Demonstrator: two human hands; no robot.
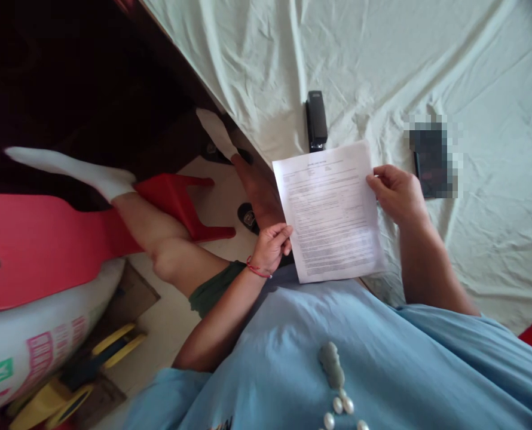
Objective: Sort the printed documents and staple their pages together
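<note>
Printed white paper sheets (331,215), which look like a thin stack, are held up between both hands over the front edge of the cloth-covered surface. My left hand (270,246) pinches their left edge, a red string bracelet on its wrist. At the right edge, near the upper corner, my right hand (396,190) grips them between thumb and fingers. Just beyond the top edge a black stapler (317,119) lies on the cloth, its near end close to the paper. To the right of my right hand is a dark, partly pixelated phone-like object (431,161).
A wrinkled pale green cloth (485,251) covers the surface. On the left are a red plastic chair (37,245), a red stool (176,203), a white printed sack (60,334) and yellow-and-black objects (55,400). My legs extend leftward beside the surface's edge.
</note>
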